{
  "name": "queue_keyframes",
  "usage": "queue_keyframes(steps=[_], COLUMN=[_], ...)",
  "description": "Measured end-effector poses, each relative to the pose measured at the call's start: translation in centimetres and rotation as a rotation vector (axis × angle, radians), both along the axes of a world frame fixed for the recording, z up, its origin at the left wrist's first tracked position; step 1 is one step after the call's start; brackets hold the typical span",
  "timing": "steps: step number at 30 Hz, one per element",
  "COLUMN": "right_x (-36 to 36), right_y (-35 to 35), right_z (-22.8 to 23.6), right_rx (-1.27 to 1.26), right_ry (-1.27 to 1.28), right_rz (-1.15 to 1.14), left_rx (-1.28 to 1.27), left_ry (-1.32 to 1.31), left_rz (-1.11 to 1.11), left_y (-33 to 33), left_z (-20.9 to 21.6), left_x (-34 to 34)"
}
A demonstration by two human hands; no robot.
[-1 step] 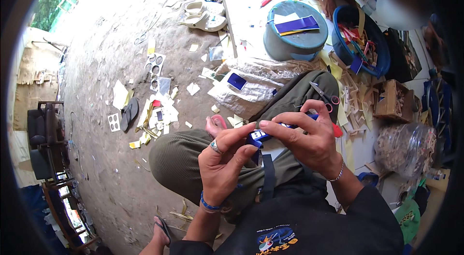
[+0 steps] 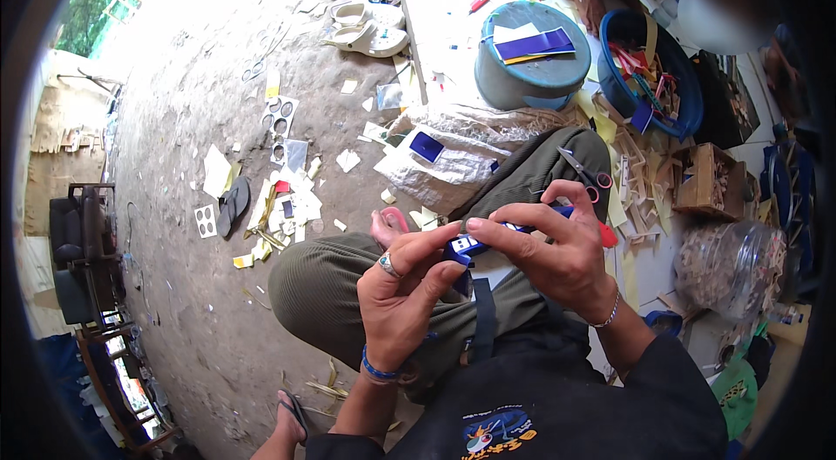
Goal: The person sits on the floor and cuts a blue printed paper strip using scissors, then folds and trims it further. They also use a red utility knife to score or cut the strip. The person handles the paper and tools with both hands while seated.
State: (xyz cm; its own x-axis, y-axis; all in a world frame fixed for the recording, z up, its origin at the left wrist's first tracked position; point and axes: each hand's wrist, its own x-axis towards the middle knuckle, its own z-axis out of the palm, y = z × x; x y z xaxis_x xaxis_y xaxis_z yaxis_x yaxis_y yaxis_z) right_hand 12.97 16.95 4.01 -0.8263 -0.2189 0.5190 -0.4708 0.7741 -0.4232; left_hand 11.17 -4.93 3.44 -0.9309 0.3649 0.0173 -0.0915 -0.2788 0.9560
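Above my lap, both hands pinch a narrow blue piece with small white patches [image 2: 464, 245]; its exact kind cannot be made out. My left hand [image 2: 401, 286] has thumb and index finger closed at its left end, by a folded blue flap. My right hand [image 2: 557, 255] grips along its length, thumb close to the left fingertip, and hides much of it. Scissors [image 2: 599, 186] with pinkish handles rest by my right knee, beyond the right hand. A small blue rectangle [image 2: 427, 146] lies on a whitish woven sack [image 2: 414, 177] ahead of my hands.
An upturned grey-blue tub [image 2: 514, 81] bears blue and white strips. Behind it at right stands a blue basin [image 2: 697, 116] of scraps, near a seated person [image 2: 592, 3]. A wooden box [image 2: 692, 190] and a clear plastic container [image 2: 740, 273] sit to my right. Paper scraps litter the ground.
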Motion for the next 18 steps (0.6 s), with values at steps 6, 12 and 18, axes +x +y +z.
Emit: queue_keyframes(steps=[6,12,18], right_x=[0.1,0.4,0.7], right_y=[-0.3,-0.4,-0.6], right_z=[0.4,0.6,0.3], right_rx=[0.029,0.063,0.069], right_ry=[0.025,0.052,0.014], right_rz=[-0.015,-0.013,0.027], left_rx=[-0.093,-0.13,-0.321], left_ry=[0.121,0.177,0.387], left_rz=[0.071,0.132,0.229], left_y=[0.3,0.5,0.9], left_z=[0.2,0.2,0.1], left_x=[0.1,0.1,0.1])
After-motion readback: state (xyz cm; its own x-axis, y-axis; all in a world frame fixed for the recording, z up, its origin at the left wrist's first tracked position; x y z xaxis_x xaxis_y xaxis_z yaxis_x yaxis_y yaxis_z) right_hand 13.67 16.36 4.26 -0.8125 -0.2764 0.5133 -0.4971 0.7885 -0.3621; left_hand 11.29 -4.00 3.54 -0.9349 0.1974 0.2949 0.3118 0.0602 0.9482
